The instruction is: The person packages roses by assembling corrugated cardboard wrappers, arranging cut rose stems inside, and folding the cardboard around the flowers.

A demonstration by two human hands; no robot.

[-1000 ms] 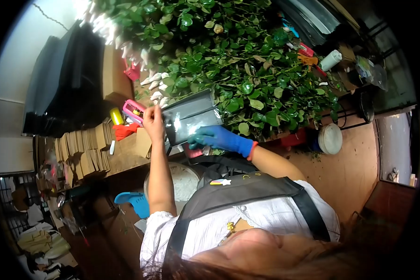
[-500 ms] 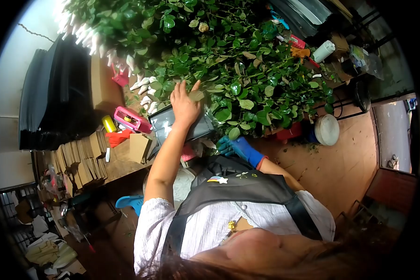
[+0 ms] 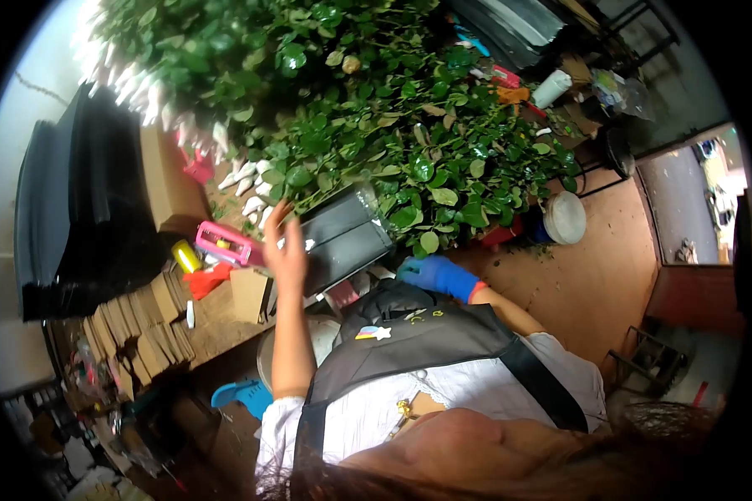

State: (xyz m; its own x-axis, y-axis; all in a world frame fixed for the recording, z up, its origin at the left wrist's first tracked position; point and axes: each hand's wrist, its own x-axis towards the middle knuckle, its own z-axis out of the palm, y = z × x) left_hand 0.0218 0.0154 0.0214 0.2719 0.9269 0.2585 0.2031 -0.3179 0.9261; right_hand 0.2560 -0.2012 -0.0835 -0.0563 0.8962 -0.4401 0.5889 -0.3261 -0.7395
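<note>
Grey tray (image 3: 342,240) — left hand (image 3: 286,249) beside; right hand (image 3: 426,272) near

Flower workshop, apparently: leafy stems (image 3: 443,159) heaped high, wooden worktable (image 3: 213,324), cardboard pieces (image 3: 146,338) in rows.

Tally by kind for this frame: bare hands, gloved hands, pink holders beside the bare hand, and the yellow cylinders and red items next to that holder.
Bare left hand: 1
Gloved right hand: 1
Pink holder: 1
Yellow cylinder: 1
Red item: 1
Total: 5
</note>
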